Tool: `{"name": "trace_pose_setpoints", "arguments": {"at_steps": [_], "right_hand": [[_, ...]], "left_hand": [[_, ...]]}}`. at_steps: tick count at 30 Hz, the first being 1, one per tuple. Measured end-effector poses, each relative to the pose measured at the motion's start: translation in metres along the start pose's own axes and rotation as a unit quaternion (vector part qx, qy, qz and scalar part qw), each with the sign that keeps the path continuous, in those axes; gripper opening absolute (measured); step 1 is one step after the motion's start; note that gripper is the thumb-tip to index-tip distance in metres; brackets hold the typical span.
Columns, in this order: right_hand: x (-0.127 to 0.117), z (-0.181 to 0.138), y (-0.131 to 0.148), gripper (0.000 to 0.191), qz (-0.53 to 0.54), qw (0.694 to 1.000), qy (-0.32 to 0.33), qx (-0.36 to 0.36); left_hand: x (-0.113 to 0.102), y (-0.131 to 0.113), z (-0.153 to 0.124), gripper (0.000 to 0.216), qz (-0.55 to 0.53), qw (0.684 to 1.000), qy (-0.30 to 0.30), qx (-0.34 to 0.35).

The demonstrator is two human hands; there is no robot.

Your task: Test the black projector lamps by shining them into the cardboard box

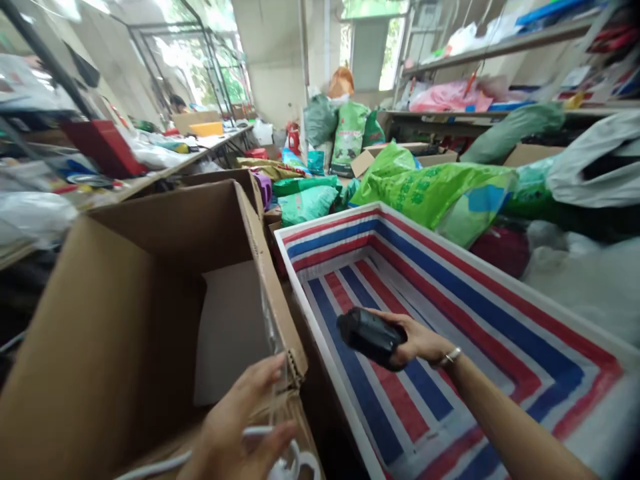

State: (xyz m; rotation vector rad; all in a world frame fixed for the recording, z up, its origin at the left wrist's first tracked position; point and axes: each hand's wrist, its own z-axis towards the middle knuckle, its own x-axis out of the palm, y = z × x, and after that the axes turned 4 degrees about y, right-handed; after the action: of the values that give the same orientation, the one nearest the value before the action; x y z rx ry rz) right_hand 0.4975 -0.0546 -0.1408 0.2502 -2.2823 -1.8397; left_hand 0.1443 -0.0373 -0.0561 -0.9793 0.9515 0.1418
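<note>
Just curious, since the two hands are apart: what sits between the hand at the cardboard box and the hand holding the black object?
In the head view, the cardboard box wall and the striped bin's white rim.

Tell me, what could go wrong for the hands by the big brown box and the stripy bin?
1. The right hand holds the black object in the air over the striped bin; a loose grip might drop it.
2. The left hand presses the cardboard box at its corner while touching a white cord; the cord could snag, or the rough edge might scrape fingers.
</note>
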Motion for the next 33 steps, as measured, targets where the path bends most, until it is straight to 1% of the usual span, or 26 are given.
{"name": "trace_pose_setpoints", "arguments": {"at_steps": [1,2,4,5,7,8,10,12,13,15,16,17,19,20,21,22,24,25,26,27,28,29,30,31,33], "right_hand": [[0.020,-0.011,0.022,0.091,-0.009,0.999,0.032,-0.012],[0.040,-0.021,0.040,0.092,-0.016,0.998,0.052,-0.024],[0.079,-0.041,0.064,0.091,-0.024,0.996,0.058,-0.060],[0.096,-0.049,0.072,0.090,-0.025,0.996,0.043,-0.079],[0.125,-0.063,0.084,0.084,-0.028,0.993,-0.023,-0.112],[0.138,-0.068,0.088,0.080,-0.035,0.990,-0.065,-0.117],[0.160,-0.075,0.096,0.075,-0.057,0.981,-0.141,-0.124],[0.182,-0.076,0.102,0.072,-0.077,0.969,-0.197,-0.129],[0.193,-0.075,0.103,0.071,-0.080,0.964,-0.221,-0.128],[0.216,-0.069,0.104,0.069,-0.071,0.952,-0.269,-0.130],[0.228,-0.064,0.102,0.068,-0.063,0.945,-0.290,-0.134],[0.238,-0.060,0.101,0.068,-0.056,0.938,-0.312,-0.138],[0.255,-0.055,0.099,0.065,-0.048,0.925,-0.350,-0.140],[0.260,-0.054,0.099,0.064,-0.054,0.923,-0.356,-0.134],[0.261,-0.056,0.100,0.066,-0.063,0.928,-0.344,-0.126],[0.259,-0.060,0.101,0.071,-0.072,0.940,-0.310,-0.123],[0.246,-0.075,0.100,0.086,-0.104,0.966,-0.196,-0.132],[0.237,-0.085,0.097,0.094,-0.137,0.972,-0.137,-0.131],[0.228,-0.094,0.091,0.100,-0.177,0.974,-0.086,-0.115],[0.220,-0.102,0.083,0.103,-0.220,0.970,-0.051,-0.086],[0.215,-0.109,0.072,0.103,-0.260,0.964,-0.033,-0.047],[0.213,-0.114,0.058,0.100,-0.292,0.956,-0.032,-0.008],[0.213,-0.116,0.043,0.091,-0.317,0.947,-0.047,0.023],[0.215,-0.115,0.027,0.075,-0.341,0.936,-0.076,0.043],[0.221,-0.110,-0.001,0.038,-0.399,0.902,-0.156,0.045]], "left_hand": [[0.000,-0.007,0.004,0.062,-0.001,0.999,0.025,0.028],[0.001,-0.014,0.008,0.069,-0.003,0.997,0.059,0.052],[-0.002,-0.029,0.012,0.079,-0.023,0.990,0.117,0.070],[-0.005,-0.035,0.011,0.080,-0.046,0.988,0.135,0.066],[-0.014,-0.045,0.003,0.074,-0.096,0.984,0.144,0.033],[-0.019,-0.049,-0.004,0.065,-0.106,0.985,0.133,0.012],[-0.028,-0.053,-0.021,0.040,-0.091,0.990,0.102,-0.023],[-0.032,-0.054,-0.039,0.021,-0.065,0.996,0.050,-0.038],[-0.031,-0.055,-0.047,0.020,-0.062,0.997,0.018,-0.037],[-0.029,-0.057,-0.062,0.033,-0.064,0.996,-0.039,-0.039],[-0.027,-0.058,-0.068,0.041,-0.063,0.996,-0.058,-0.038],[-0.026,-0.059,-0.074,0.046,-0.062,0.995,-0.068,-0.038],[-0.026,-0.060,-0.085,0.041,-0.075,0.994,-0.061,-0.049],[-0.028,-0.060,-0.090,0.034,-0.090,0.993,-0.051,-0.055],[-0.031,-0.059,-0.095,0.027,-0.111,0.991,-0.039,-0.064],[-0.036,-0.058,-0.099,0.022,-0.129,0.988,-0.029,-0.077],[-0.046,-0.053,-0.105,0.018,-0.141,0.984,-0.024,-0.105],[-0.052,-0.050,-0.107,0.017,-0.140,0.982,-0.027,-0.120],[-0.056,-0.047,-0.109,0.016,-0.146,0.980,-0.026,-0.137],[-0.060,-0.045,-0.110,0.017,-0.161,0.975,-0.022,-0.151],[-0.064,-0.043,-0.111,0.019,-0.188,0.969,-0.017,-0.161],[-0.066,-0.043,-0.112,0.021,-0.223,0.961,-0.009,-0.166],[-0.068,-0.042,-0.114,0.022,-0.254,0.953,0.000,-0.166],[-0.069,-0.042,-0.115,0.023,-0.278,0.947,0.008,-0.163],[-0.071,-0.042,-0.118,0.025,-0.306,0.939,0.018,-0.153]]}}
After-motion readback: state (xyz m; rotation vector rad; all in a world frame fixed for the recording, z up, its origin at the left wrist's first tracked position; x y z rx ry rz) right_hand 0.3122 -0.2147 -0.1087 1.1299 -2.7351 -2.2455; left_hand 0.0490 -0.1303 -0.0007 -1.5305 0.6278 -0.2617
